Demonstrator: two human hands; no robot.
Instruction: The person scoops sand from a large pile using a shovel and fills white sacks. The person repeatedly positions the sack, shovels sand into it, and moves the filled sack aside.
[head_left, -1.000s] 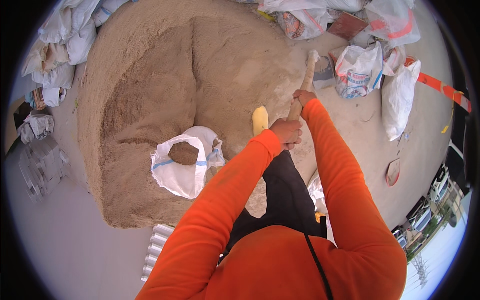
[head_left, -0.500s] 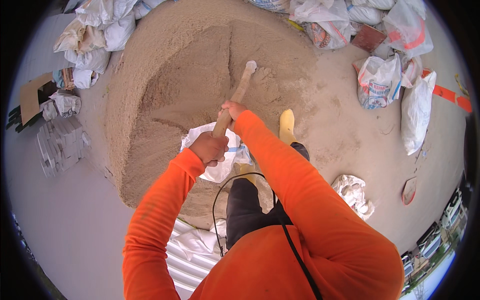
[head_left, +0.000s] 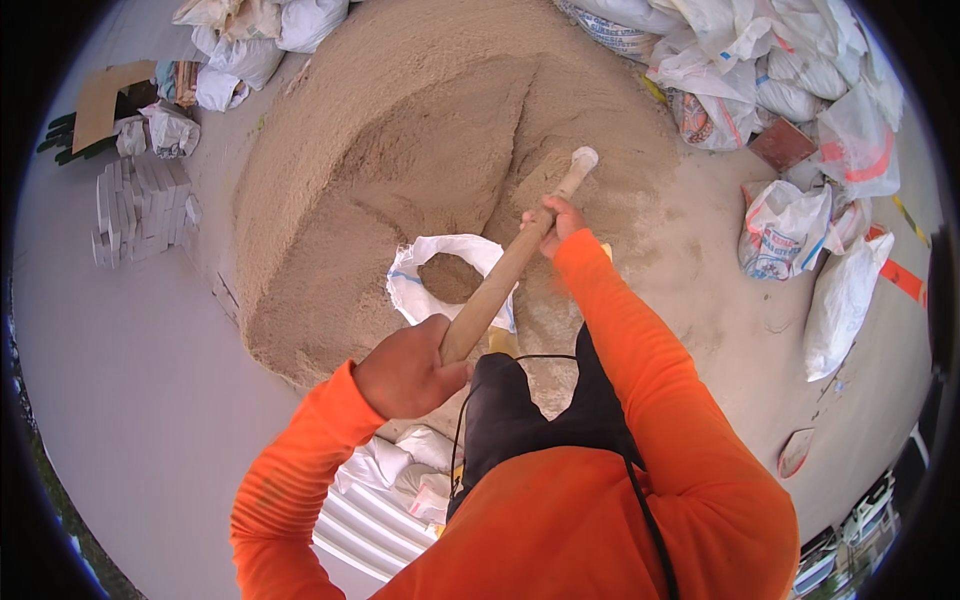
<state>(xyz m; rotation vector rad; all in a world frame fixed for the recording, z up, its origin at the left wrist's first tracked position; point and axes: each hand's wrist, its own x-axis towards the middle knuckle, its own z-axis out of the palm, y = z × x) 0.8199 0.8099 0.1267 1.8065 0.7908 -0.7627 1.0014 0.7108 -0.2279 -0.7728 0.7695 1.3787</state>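
Note:
My left hand (head_left: 412, 370) is wrapped round the lower end of a long wooden-handled tool (head_left: 500, 287). Farther up the same handle, my right hand (head_left: 556, 222) is closed on it. The tool slants up to the right and ends in a whitish tip (head_left: 585, 157) over the sand; no blade shows, so its kind is unclear. Left of the handle, an open white sack (head_left: 408, 290) stands with brown sand (head_left: 448, 279) inside. The handle hides part of its right side. A large sand pile (head_left: 400, 140) with a dug-out face rises behind the sack.
Filled sacks (head_left: 785, 235) are heaped at the far right, with more sacks (head_left: 245, 60) at the far left. Stacked grey blocks (head_left: 145, 210) lie left of the pile. Near my legs are a yellow boot (head_left: 503, 343), white bags (head_left: 380, 462) and corrugated sheeting (head_left: 365, 530).
Both hands have moved apart along the handle, the right one going up and to the right. The sack's mouth and the sand inside now show. My view has shifted leftward.

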